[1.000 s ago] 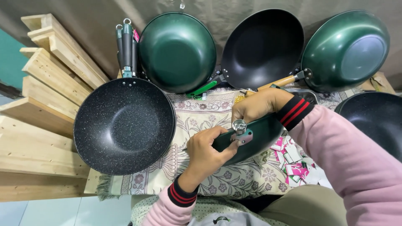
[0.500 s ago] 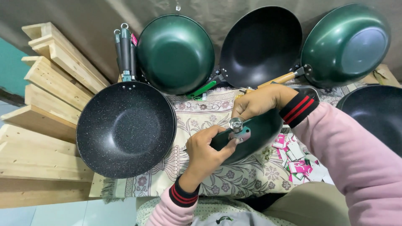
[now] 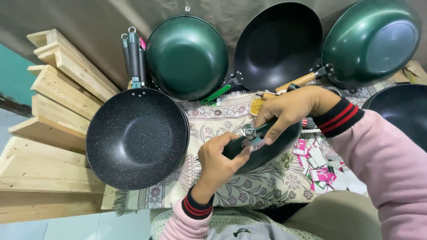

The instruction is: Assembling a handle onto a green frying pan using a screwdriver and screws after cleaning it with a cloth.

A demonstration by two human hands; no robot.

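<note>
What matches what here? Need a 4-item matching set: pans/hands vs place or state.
Things:
1. speckled black wok
2. green wok with wooden handle
3. left hand
4. pink-and-white paper tags

Places/states:
A. top right, tilted, rim facing the camera
B. on the floral cloth below the right forearm
C. left side, by the wooden planks
D. gripping the handle of the dark green pan

Pairs: 1-C, 2-A, 3-D, 4-B

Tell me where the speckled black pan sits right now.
In the head view, the speckled pan sits left of centre, between the wooden planks and the left hand, below a green pan.
</note>
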